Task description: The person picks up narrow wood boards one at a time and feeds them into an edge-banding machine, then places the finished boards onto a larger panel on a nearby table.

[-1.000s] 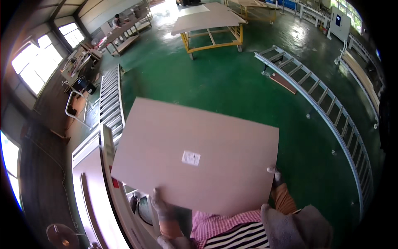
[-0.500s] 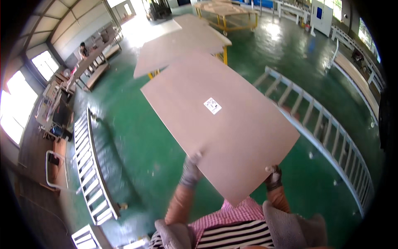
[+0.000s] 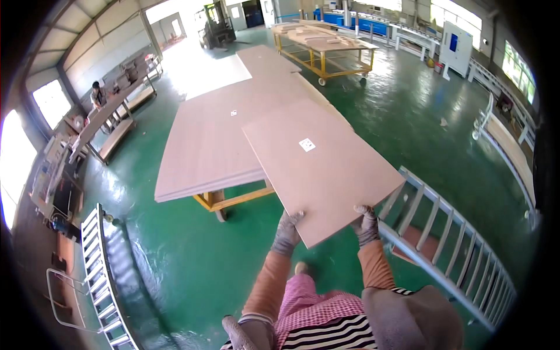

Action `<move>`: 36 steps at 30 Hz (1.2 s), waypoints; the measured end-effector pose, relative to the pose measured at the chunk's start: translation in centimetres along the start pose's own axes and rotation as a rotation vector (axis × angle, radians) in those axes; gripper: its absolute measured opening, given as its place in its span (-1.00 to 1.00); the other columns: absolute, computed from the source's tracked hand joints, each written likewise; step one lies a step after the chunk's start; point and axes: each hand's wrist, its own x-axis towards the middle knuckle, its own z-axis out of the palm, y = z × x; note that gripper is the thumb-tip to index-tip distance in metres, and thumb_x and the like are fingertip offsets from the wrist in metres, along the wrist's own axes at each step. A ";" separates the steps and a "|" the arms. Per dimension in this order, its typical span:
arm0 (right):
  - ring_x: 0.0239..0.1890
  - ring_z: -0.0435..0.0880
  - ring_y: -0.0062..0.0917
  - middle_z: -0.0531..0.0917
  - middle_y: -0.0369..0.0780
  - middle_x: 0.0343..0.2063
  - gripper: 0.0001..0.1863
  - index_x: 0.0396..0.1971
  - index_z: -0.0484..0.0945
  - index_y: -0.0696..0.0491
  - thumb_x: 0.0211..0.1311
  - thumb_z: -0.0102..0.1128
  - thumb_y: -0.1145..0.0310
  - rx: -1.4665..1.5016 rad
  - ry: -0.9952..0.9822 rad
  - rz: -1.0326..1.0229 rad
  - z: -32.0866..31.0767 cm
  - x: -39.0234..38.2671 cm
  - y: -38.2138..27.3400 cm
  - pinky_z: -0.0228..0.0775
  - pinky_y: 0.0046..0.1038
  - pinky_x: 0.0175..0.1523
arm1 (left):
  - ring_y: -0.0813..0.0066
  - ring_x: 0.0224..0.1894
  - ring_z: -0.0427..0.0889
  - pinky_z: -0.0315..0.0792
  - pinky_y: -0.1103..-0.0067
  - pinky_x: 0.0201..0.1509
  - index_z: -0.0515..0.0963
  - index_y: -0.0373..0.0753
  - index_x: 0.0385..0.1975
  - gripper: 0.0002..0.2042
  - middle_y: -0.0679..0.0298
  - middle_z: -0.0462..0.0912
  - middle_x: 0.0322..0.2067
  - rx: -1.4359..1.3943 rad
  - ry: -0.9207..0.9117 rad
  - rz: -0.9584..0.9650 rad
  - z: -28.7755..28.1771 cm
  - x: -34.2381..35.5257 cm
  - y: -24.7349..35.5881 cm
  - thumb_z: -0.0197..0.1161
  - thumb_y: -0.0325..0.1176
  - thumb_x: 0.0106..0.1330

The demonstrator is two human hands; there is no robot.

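Note:
I hold a large light-brown wooden panel point(image 3: 318, 160) with a small white label on top. My gloved left hand point(image 3: 287, 232) grips its near edge on the left, and my gloved right hand point(image 3: 367, 224) grips the near right corner. The panel's far end lies over a stack of similar panels point(image 3: 216, 140) on a yellow-framed cart point(image 3: 230, 200). Both my arms reach forward in orange sleeves.
A grey roller conveyor point(image 3: 449, 239) runs along my right, close to the right hand. Another roller rack point(image 3: 102, 274) stands at the left. A second yellow cart with boards point(image 3: 324, 44) stands far ahead. A person point(image 3: 97, 96) works at benches on the far left.
I have turned and carried the panel forward. It now reaches over the stack on the yellow cart, which has come much closer; the view has swung from the machine at the left.

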 end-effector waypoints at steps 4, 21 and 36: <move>-0.31 0.63 -0.42 0.62 -0.28 -0.41 -0.73 -0.39 0.56 0.02 -0.23 0.29 0.50 0.071 -0.018 0.182 12.2 14.2 6.7 0.57 -0.33 -0.09 | 0.27 0.04 0.56 0.48 0.30 0.18 0.38 -0.33 0.12 -0.57 0.14 0.56 -0.02 -0.028 0.175 -0.088 -15.6 18.7 2.7 0.24 -0.47 0.24; -0.73 0.23 -0.72 0.29 -0.47 -0.66 -0.77 -0.62 0.41 -0.08 -0.07 0.36 0.42 -0.120 0.110 0.364 36.2 87.7 32.8 0.08 -0.60 -0.67 | 0.00 0.31 0.26 0.04 0.13 0.39 0.36 -0.20 0.21 -0.45 0.02 0.40 0.19 2.186 0.572 0.051 -39.3 76.5 15.4 0.09 0.00 0.31; 0.14 0.47 -0.23 0.49 -0.14 0.13 -0.51 0.18 0.34 0.10 0.26 0.13 0.35 -0.198 0.037 0.557 55.1 123.9 53.9 0.32 -0.05 0.28 | -0.09 0.31 0.09 -0.05 -0.04 0.31 0.24 -0.12 0.26 -0.25 0.02 0.18 0.27 2.297 0.428 -0.346 -40.2 80.4 17.6 0.17 0.20 0.13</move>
